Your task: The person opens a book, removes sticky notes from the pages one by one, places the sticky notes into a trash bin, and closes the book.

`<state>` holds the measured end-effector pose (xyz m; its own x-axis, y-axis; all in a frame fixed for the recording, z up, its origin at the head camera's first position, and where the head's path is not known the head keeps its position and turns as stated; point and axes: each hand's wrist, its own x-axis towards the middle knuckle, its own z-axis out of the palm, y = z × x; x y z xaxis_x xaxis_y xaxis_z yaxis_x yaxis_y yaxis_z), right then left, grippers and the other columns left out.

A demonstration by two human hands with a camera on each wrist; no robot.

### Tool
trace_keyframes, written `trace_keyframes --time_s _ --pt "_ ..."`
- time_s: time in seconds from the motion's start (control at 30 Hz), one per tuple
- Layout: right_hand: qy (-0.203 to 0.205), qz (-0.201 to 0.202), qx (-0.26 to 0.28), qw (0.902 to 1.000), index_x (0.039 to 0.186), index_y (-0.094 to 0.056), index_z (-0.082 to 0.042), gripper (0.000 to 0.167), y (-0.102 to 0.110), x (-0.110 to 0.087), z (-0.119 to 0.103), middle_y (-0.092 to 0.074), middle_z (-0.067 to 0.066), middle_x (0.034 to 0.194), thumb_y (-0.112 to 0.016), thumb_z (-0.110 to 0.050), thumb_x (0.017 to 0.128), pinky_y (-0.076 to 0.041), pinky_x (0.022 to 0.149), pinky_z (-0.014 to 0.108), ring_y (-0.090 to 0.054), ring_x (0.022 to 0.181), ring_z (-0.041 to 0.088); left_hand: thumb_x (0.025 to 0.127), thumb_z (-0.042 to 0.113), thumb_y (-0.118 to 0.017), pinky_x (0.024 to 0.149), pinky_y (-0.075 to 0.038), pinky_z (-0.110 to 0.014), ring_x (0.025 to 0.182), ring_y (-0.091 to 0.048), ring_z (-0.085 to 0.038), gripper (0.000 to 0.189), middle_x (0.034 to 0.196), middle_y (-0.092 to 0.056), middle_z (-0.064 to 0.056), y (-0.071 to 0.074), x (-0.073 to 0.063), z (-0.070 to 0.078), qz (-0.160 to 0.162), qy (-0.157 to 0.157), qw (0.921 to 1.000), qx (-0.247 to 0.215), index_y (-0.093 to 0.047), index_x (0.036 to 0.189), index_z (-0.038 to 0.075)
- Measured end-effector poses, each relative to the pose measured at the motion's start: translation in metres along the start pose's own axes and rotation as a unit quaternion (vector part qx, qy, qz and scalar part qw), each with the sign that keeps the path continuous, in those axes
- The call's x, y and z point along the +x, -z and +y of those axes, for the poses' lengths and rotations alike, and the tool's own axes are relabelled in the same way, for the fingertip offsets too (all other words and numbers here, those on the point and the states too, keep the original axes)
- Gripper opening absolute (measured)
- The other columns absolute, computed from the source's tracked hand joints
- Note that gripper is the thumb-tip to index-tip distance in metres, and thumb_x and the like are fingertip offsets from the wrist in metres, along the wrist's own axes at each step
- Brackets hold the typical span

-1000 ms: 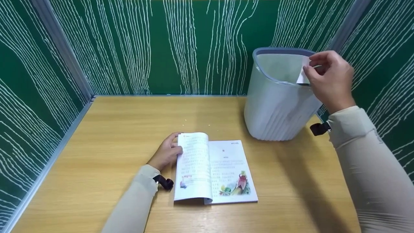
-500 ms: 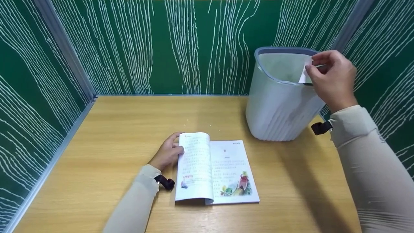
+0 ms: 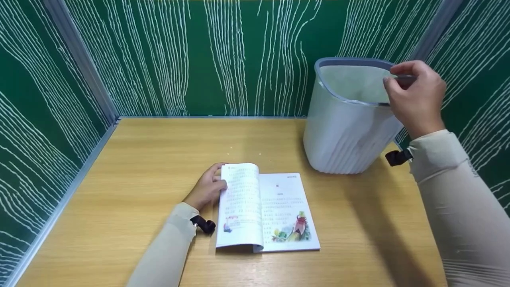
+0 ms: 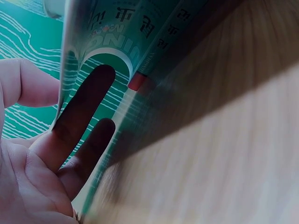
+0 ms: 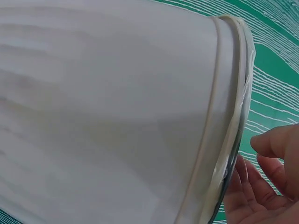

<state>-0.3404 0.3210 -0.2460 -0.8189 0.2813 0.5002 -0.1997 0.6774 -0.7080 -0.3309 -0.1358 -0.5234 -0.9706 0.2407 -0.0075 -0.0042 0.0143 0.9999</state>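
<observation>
An open book (image 3: 283,207) with printed text and a coloured pencil drawing lies on the wooden table. At its raised left edge my left hand (image 3: 204,187) pinches the pages, thumb on the page side. From beneath, the left wrist view shows the green cover (image 4: 114,32) and two fingers under it. My right hand (image 3: 419,95) is over the right rim of a pale bin (image 3: 350,131) with a grey-blue rim. In the right wrist view, thumb and fingertips (image 5: 261,142) stand apart beside the bin's rim with nothing between them. The bin's bottom is hidden.
Tiny pale crumbs (image 3: 231,148) dot the table (image 3: 159,159) behind the book. Green panels (image 3: 215,59) with wavy white lines stand at the back and both sides. The bin occupies the table's back right corner.
The white slip of paper that my right hand pinched over the bin is out of sight; the fingers have parted. My left hand and the book stay in place.
</observation>
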Motion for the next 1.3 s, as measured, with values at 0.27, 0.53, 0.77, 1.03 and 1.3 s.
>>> trace_keyframes --time_s 0.27,0.53,0.77,1.03,1.3 --pt "0.055 0.030 -0.040 0.9973 0.122 -0.074 -0.016 0.029 -0.005 -0.015 -0.013 -0.064 0.004 0.131 -0.066 -0.034 0.101 -0.049 0.106 0.021 -0.057 0.109 0.009 0.084 -0.007 -0.052 0.069 -0.057 -0.028 0.088 -0.071 -0.023 0.075 0.114 -0.072 -0.020 -0.002 0.000 -0.001 0.004 -0.003 0.9999 -0.015 -0.038 0.156 0.009" --pt "0.211 0.097 0.019 0.9724 0.095 -0.077 -0.002 0.012 -0.021 -0.054 -0.011 -0.072 0.009 0.103 -0.071 -0.012 0.095 -0.043 0.087 0.019 -0.058 0.097 0.006 0.083 -0.010 -0.047 0.073 -0.062 -0.035 0.089 -0.073 -0.027 0.069 0.115 -0.071 -0.023 -0.001 -0.001 -0.001 0.020 0.005 0.9962 -0.085 -0.040 0.149 0.007" --pt "0.248 0.004 0.095 0.9642 0.090 -0.074 0.003 0.008 -0.053 -0.122 0.013 -0.071 0.014 0.090 -0.069 0.008 0.088 -0.047 0.077 0.020 -0.059 0.085 0.010 0.081 -0.011 -0.044 0.073 -0.062 -0.030 0.089 -0.073 -0.023 0.059 0.110 -0.072 -0.019 -0.003 0.000 -0.001 -0.006 -0.006 0.9955 -0.095 -0.043 0.139 -0.003" --pt "0.031 -0.254 0.060 0.9648 0.111 -0.072 -0.005 0.018 -0.110 -0.173 0.077 -0.072 0.010 0.104 -0.070 -0.009 0.094 -0.056 0.074 0.028 -0.065 0.090 0.024 0.079 -0.013 -0.043 0.079 -0.062 -0.031 0.094 -0.071 -0.023 0.059 0.112 -0.070 -0.017 -0.003 0.000 0.000 -0.005 -0.002 0.9951 -0.099 -0.044 0.137 -0.006" --pt "-0.063 -0.317 0.022 0.9462 0.121 -0.065 -0.002 0.029 -0.131 -0.194 0.103 -0.069 0.015 0.120 -0.070 -0.017 0.096 -0.056 0.095 0.044 -0.067 0.111 0.031 0.080 -0.014 -0.045 0.082 -0.061 -0.031 0.097 -0.069 -0.023 0.058 0.113 -0.068 -0.018 -0.004 0.001 0.001 -0.008 -0.011 0.9963 -0.085 -0.048 0.137 -0.005"
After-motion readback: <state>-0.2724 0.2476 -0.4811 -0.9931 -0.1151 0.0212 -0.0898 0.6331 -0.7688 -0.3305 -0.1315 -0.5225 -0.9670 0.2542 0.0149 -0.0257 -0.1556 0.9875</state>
